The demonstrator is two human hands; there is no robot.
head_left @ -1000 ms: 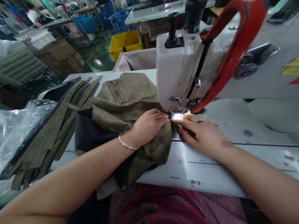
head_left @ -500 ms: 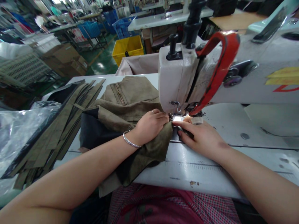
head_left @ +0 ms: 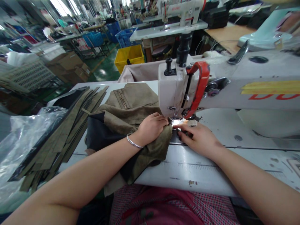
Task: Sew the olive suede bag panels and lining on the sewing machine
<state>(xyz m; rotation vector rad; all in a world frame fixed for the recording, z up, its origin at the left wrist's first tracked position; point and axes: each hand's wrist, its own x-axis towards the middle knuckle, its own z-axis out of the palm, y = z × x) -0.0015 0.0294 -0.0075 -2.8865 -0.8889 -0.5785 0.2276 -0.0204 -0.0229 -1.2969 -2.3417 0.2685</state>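
An olive-brown garment (head_left: 131, 97) with a zip and a dark lining lies on the white sewing table, left of the sewing machine head (head_left: 172, 90). My left hand (head_left: 152, 126), a silver bracelet at its wrist, presses and pinches the cloth close to the lit needle area. Just right of the needle is my right hand (head_left: 201, 137), thumb and forefinger bent toward the cloth's edge by the presser foot. Whether these fingertips grip anything is hidden.
Olive fabric strips (head_left: 63, 131) lie at the left beside clear plastic (head_left: 30, 134). Behind the table stand a yellow bin (head_left: 130, 56), blue crates (head_left: 93, 39) and another sewing machine (head_left: 185, 12). A red lever (head_left: 199, 87) hangs on the machine head.
The view has shifted, so the machine appears smaller and lower and more of the room shows behind. Both hands stay beside the needle, with the cloth nearly unmoved.
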